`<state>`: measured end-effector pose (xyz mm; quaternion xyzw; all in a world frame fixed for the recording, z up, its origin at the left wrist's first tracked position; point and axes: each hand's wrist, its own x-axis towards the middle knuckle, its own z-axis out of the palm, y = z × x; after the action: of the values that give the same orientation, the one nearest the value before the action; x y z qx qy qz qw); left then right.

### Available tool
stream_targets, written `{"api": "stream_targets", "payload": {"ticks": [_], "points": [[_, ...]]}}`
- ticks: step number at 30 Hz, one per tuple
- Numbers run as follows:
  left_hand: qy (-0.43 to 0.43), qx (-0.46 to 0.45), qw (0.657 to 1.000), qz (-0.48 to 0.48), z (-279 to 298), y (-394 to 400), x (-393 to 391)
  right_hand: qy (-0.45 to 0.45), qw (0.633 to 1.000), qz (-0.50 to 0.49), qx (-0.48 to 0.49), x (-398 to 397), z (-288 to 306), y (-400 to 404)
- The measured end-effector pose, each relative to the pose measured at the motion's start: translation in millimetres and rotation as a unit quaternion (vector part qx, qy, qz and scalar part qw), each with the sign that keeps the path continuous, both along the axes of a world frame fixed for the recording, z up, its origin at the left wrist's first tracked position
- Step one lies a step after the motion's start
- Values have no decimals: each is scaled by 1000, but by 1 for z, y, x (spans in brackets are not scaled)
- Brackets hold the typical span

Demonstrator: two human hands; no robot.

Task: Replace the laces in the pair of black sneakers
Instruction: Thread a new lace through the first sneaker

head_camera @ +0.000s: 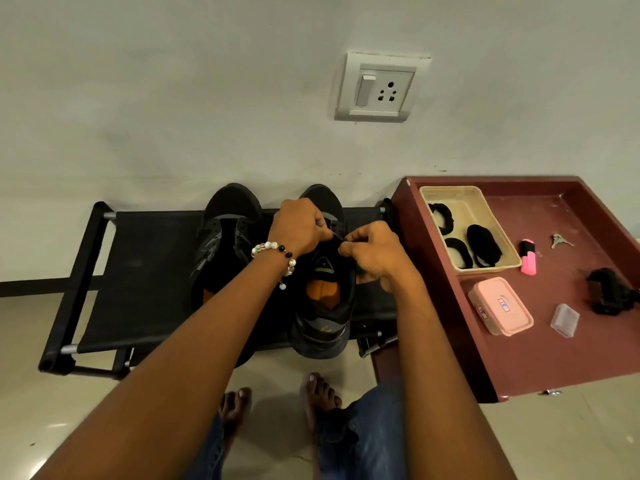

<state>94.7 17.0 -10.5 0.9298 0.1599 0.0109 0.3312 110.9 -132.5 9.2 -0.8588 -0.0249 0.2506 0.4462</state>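
Note:
Two black sneakers stand side by side on a low black rack [145,271], toes to the wall. The left sneaker [225,244] has no hand on it. Over the tongue of the right sneaker [325,306], with its orange insole, both hands meet. My left hand [299,226], with a bead bracelet at the wrist, pinches a black lace [337,239] above the eyelets. My right hand [372,254] pinches the same lace from the right side. The eyelet rows lie hidden under my fingers.
A maroon table [554,341] stands to the right, holding a beige tray [478,209] with several coiled black laces, a pink highlighter [528,256], keys [559,241], a pink box [500,305], a clear case [564,320] and a black clip. My bare feet rest on the tiled floor below.

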Motion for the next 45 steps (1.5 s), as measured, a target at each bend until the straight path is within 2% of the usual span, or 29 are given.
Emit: {"api": "stream_targets", "payload": {"ticks": [8, 14, 22, 26, 34, 40, 45], "points": [[5, 85, 996, -6, 8, -9, -3, 19, 999, -18, 34, 0, -1, -2], [11, 114, 993, -9, 9, -16, -2, 16, 999, -17, 36, 1, -3, -3], [11, -98, 994, 54, -11, -7, -3, 32, 998, 31, 42, 7, -8, -8], [11, -160, 985, 71, -16, -7, -2, 34, 997, 67, 35, 8, -8, -9], [6, -208, 971, 117, -19, -13, -5, 33, 994, 98, 22, 11, -9, -8], [-7, -130, 984, 120, -15, -25, -9, 35, 994, 101, 25, 10, -7, -9], [-24, -155, 985, 76, -13, -16, -10, 34, 995, 85, 34, 8, -6, -9]]}}
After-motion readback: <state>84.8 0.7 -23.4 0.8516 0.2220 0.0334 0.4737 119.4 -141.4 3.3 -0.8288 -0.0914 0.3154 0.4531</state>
